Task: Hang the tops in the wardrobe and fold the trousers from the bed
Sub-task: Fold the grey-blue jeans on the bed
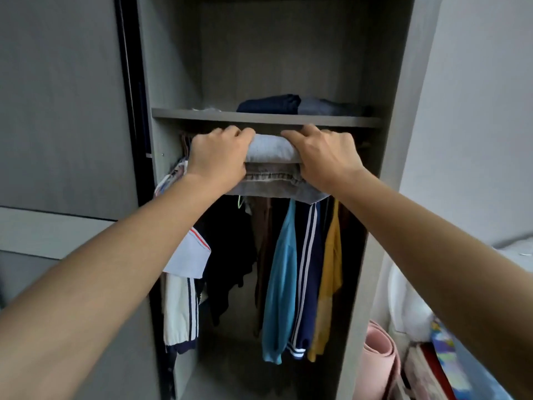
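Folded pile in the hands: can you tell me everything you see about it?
The folded pile is a flat stack of trousers: pale grey-blue cloth on top, a brownish denim-like layer with a stitched hem beneath. It is held level, just below the wardrobe shelf, in front of hanging clothes. The left hand grips its left end, the right hand its right end, fingers curled over the top.

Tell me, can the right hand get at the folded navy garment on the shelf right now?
Probably not yet. The right hand and left hand both grip the stack of folded trousers just below the shelf. Nothing blocks the folded navy garment, but the hand is occupied.
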The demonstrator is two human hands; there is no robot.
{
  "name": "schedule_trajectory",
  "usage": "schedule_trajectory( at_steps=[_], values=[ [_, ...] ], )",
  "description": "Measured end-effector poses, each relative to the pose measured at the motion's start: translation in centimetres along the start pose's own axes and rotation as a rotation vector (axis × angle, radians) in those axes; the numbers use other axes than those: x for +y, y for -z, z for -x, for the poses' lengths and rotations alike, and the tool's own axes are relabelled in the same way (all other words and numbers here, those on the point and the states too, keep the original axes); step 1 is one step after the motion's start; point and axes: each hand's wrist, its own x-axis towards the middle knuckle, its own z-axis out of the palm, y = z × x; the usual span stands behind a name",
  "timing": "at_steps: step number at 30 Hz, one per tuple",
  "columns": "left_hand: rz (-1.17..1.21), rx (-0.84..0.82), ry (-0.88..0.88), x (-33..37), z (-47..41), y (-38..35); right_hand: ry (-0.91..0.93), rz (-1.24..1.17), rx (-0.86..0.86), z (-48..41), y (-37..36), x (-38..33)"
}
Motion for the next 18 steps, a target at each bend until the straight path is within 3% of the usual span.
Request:
schedule_trajectory(
  at_steps=[9, 18],
  values=[
    [-0.17, 0.292, -0.06, -4.3, -14.5, -0.8, -0.073, 0.13, 0.307, -12.8, -0.5, 5.2],
    [-0.151, 0.345, -0.002, -6.1, -26.8, -8.2, -0.042, 0.308, 0.383, -24.8, -6.3, 9.8]
  ],
)
